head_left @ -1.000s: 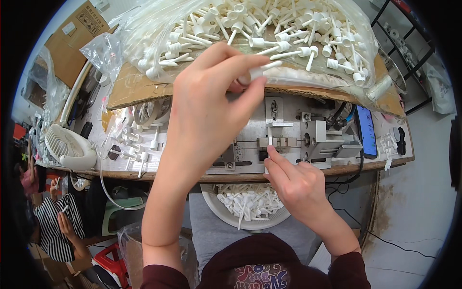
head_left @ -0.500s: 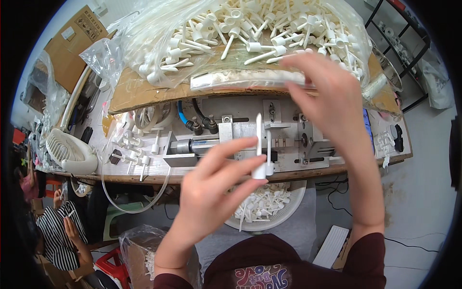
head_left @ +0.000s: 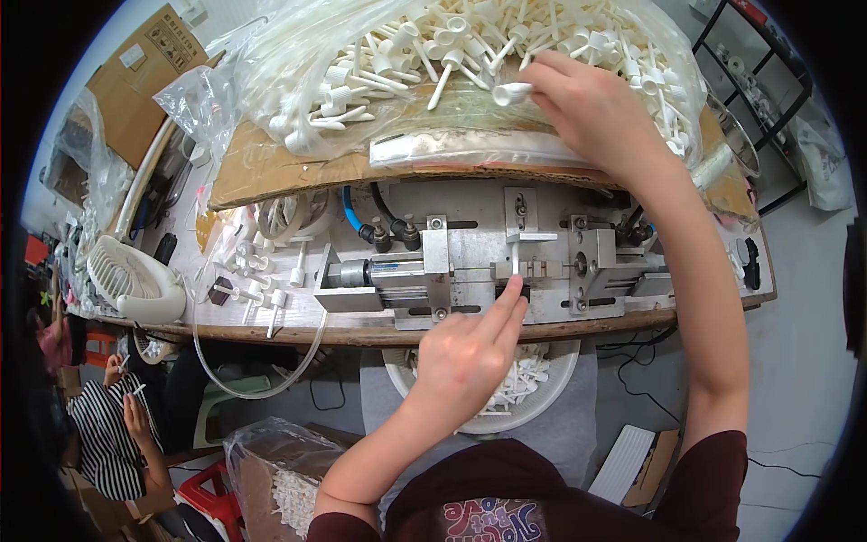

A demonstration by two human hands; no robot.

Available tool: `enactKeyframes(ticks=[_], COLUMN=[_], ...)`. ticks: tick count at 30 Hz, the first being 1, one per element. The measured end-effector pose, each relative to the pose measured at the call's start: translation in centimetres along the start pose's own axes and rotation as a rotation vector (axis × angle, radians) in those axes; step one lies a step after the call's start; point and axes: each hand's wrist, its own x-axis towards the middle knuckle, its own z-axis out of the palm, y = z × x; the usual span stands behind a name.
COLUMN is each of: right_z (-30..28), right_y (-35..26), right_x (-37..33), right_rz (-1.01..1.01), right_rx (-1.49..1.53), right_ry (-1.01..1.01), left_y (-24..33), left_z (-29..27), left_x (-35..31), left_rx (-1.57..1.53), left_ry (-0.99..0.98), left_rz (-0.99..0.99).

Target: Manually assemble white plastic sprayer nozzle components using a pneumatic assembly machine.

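At the metal fixture (head_left: 542,269) on the bench, my left hand (head_left: 465,357) reaches in with its fingers together. Its fingertips close on a white plastic capped stick (head_left: 516,260), whose narrow end points away from me; the rest is hidden under the fingers. Farther back, my right hand (head_left: 601,113) is at the front of a heap of white capped sticks (head_left: 442,63). Between thumb and fingers it pinches another white capped stick (head_left: 512,94), with the cap end showing on the left.
Cardboard (head_left: 271,172) and clear plastic lie under the heap, overhanging the fixture. Below the bench edge, a white round basket (head_left: 564,384) holds more sticks. A white fan (head_left: 135,282) and loose sticks stand left. Another person (head_left: 113,434) sits at lower left.
My left hand has lowered its capped stick from in front of the bench into the fixture. My right hand has closed on a capped stick from the heap.
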Motion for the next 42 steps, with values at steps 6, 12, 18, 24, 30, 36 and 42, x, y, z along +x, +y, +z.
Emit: enactKeyframes(ticks=[6,12,18,24,30,36,42], right_z=[-2.5,-4.6,-3.3,-3.1,-4.0,-4.4,-4.9], right_y=[-2.7,-7.8,-11.3,-12.0,-12.9,-13.4,-13.8], right_x=[-4.3,-9.6,-13.8,-15.7,-16.2,-16.5,-16.6], right_rz=[-0.112,-0.227,-0.226,0.329,0.528,0.641,0.884], right_rx=[0.128,0.047,0.132,0.427,0.612,0.790,1.119], right_ry=[0.456,0.366,0.279,0.411,0.448,0.435,0.417], left_y=[-0.5,-0.4,0.5,0.9,0.4,0.5,0.2], left_z=[0.2,-1.4,-2.8,-1.9,-0.5,-1.0,-1.4], left_x=[0.2,0.6,0.0,-0.7,-0.1,1.0,0.7], left_rx=[-0.045,-0.383,-0.742,-0.302,-0.031,0.000,-0.255], left_ry=[0.005,0.071,0.152,0.093,-0.021,-0.139,-0.055], left_rz=[-0.025,-0.114,-0.056,-0.107,0.003,-0.038,-0.123])
